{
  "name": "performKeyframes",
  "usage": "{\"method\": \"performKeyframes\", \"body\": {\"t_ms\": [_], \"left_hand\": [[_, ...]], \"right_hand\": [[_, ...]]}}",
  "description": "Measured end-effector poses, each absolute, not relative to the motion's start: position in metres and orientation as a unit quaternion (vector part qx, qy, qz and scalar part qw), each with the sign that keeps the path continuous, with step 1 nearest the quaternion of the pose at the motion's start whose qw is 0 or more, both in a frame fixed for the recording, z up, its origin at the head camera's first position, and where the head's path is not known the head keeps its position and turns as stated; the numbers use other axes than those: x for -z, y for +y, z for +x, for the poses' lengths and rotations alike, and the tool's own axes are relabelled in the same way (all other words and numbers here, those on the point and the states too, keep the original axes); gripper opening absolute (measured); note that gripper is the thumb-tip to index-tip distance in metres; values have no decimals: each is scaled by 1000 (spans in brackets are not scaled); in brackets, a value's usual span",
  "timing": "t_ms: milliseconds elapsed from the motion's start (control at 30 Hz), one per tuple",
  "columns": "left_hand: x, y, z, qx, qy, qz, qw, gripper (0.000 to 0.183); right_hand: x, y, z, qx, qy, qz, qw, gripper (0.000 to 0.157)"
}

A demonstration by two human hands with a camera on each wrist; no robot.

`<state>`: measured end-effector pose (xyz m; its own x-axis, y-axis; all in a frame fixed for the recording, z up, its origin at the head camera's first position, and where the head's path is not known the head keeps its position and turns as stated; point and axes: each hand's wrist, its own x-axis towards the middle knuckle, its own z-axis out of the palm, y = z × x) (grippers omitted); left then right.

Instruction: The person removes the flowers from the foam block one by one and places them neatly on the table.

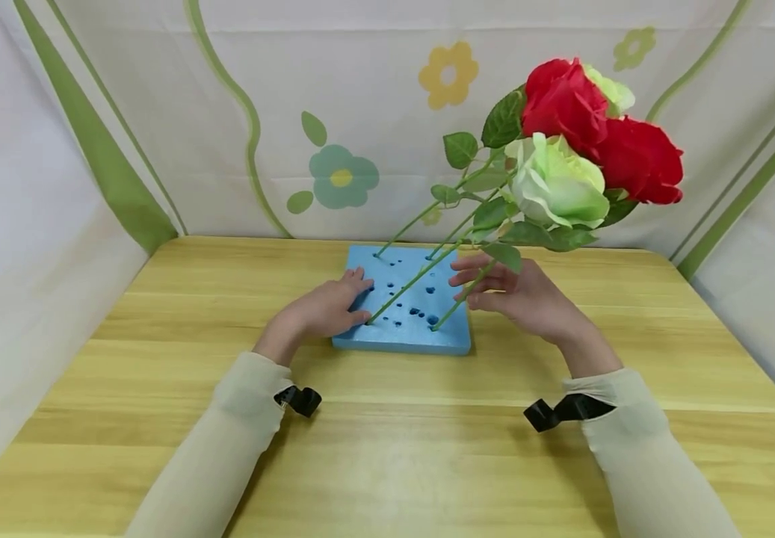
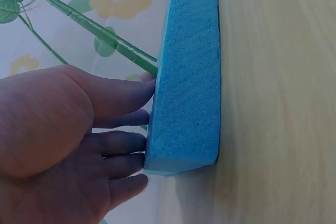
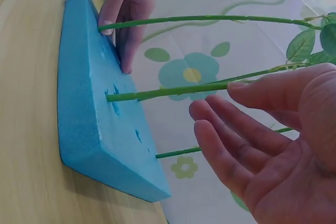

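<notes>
A blue foam block [image 1: 400,336] lies flat on the table, its top pitted with several holes. Stems of artificial roses stand in holes near its corners and lean to the right; two blooms are red [image 1: 639,161] and two pale green [image 1: 555,183]. My left hand [image 1: 323,308] rests on the block's left edge with its fingers extended, the thumb beside the front left stem. At the block's right side, my right hand [image 1: 522,295] has relaxed, parted fingers around the front right stem [image 3: 173,91]. In the right wrist view its thumb touches that stem, while the fingertips stay apart from it.
The wooden table [image 1: 387,463] extends around the block on every side. Behind it hangs a white cloth [image 1: 239,172] printed with flowers and green lines. The large blooms and leaves [image 1: 504,119] overhang the area above my right hand.
</notes>
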<state>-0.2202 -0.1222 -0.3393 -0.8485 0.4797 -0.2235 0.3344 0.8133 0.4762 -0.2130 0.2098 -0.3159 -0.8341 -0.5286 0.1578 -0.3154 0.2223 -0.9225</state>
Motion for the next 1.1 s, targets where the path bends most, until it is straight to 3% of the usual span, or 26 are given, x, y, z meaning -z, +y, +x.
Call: {"method": "performKeyframes", "body": {"t_ms": [367,900,1100], "left_hand": [[338,-119,-218,-182,941,227,171,67],[339,-119,-221,-176,944,227,161,67],[337,-119,-222,-175,944,228,160,67]], "right_hand": [[310,211,-204,534,810,-234,61,15],[308,207,-205,533,816,-218,52,15],[309,207,-207,540,817,-201,20,14]]}}
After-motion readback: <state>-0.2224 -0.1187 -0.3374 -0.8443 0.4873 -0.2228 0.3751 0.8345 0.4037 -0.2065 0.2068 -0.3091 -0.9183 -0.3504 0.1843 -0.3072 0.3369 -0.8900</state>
